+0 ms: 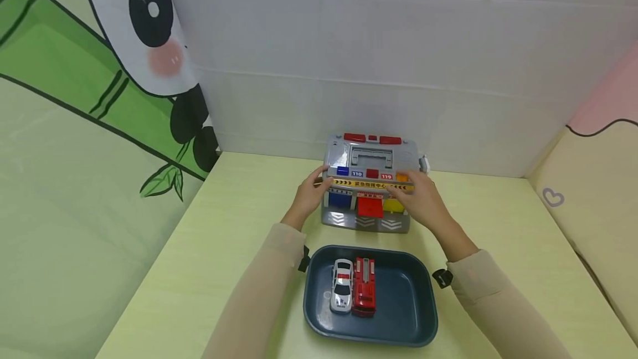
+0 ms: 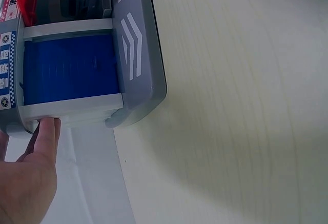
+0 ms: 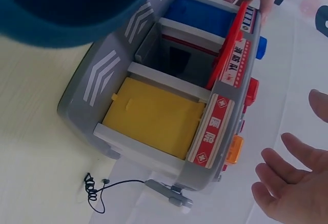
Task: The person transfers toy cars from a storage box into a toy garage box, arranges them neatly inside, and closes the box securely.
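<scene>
A grey toy garage [image 1: 369,154] stands at the back of the table, with Chinese labels and colored buttons along its roof. The blue door [image 2: 72,70] and the yellow door [image 3: 154,116] are down. Between them, the red door [image 1: 370,207] is swung up, revealing a dark bay. My left hand [image 1: 306,198] holds the garage's left end, fingers along its side wall. Over the right end, my right hand [image 1: 423,198] has its fingers spread, near the orange button [image 3: 234,149], holding nothing.
A dark blue tray [image 1: 399,334] lies in front of the garage. It holds a white toy car [image 1: 341,287] and a red toy fire truck [image 1: 364,290] side by side. A grey handset [image 3: 169,193] with a coiled black cord hangs off the garage's right end. A white cloth wall [image 1: 374,43] rises behind.
</scene>
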Action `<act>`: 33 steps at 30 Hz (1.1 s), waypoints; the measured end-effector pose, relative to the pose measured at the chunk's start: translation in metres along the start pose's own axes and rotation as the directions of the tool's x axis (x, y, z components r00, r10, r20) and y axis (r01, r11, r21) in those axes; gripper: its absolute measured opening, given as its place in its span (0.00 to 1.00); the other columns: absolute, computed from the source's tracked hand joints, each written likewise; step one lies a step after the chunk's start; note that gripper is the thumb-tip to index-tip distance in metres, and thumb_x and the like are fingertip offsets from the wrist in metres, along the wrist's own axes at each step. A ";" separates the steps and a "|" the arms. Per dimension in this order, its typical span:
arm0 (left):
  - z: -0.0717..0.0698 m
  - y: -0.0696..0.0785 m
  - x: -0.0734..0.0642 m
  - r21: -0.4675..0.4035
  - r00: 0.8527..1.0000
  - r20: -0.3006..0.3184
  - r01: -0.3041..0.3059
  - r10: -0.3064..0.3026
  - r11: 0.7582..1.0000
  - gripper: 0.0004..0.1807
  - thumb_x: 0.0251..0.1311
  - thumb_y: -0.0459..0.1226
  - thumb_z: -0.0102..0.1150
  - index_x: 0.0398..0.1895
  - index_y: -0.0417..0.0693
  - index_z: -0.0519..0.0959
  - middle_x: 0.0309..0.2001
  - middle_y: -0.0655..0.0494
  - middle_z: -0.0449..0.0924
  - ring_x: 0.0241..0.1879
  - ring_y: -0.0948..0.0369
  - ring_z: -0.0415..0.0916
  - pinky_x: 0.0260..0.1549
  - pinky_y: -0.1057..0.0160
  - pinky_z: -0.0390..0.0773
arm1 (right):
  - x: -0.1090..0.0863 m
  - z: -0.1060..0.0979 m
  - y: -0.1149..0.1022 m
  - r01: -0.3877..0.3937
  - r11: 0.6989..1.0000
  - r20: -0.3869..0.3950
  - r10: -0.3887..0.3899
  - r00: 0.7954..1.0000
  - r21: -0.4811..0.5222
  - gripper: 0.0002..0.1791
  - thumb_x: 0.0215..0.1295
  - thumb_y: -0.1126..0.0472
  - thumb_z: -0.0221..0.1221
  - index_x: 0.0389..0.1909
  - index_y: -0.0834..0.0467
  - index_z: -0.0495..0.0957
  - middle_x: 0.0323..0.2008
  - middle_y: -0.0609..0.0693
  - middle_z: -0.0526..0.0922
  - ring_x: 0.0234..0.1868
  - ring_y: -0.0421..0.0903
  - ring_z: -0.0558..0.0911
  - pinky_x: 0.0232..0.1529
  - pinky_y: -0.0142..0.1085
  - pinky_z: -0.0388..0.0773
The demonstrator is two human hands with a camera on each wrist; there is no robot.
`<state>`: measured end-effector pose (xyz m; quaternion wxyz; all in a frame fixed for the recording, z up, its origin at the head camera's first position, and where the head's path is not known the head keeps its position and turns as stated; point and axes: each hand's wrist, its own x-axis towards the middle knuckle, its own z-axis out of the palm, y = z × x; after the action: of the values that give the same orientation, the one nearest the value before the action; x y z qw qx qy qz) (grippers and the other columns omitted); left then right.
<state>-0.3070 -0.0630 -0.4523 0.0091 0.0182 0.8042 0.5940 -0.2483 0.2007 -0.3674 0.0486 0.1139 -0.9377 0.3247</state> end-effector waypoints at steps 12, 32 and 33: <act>-0.001 0.000 -0.002 0.003 1.000 -0.002 -0.004 0.004 1.000 0.28 0.70 0.52 0.52 0.72 0.62 0.64 0.65 0.41 0.69 0.62 0.46 0.68 0.57 0.47 0.71 | -0.024 0.003 -0.008 -0.018 1.000 0.047 0.017 0.999 0.024 0.32 0.68 0.49 0.61 0.67 0.62 0.67 0.64 0.64 0.68 0.63 0.64 0.66 0.58 0.63 0.65; -0.008 -0.006 -0.007 0.006 0.999 0.040 -0.022 0.021 1.000 0.29 0.70 0.52 0.52 0.73 0.62 0.64 0.65 0.42 0.68 0.62 0.47 0.67 0.57 0.47 0.71 | -0.072 0.025 -0.015 -0.051 0.999 0.107 0.048 0.993 0.020 0.31 0.67 0.51 0.62 0.64 0.64 0.69 0.60 0.63 0.72 0.62 0.63 0.68 0.58 0.61 0.67; -0.009 -0.006 -0.008 0.007 0.999 0.042 -0.023 0.022 1.000 0.29 0.70 0.52 0.52 0.72 0.62 0.64 0.65 0.42 0.69 0.62 0.47 0.68 0.57 0.47 0.71 | -0.075 0.026 -0.016 -0.057 0.998 0.117 0.055 0.992 0.017 0.31 0.67 0.51 0.62 0.64 0.64 0.70 0.59 0.63 0.73 0.61 0.62 0.69 0.57 0.61 0.69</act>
<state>-0.2998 -0.0732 -0.4553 0.0193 0.0399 0.8057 0.5907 -0.1725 0.1860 -0.3905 -0.0164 0.1068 -0.9383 0.3284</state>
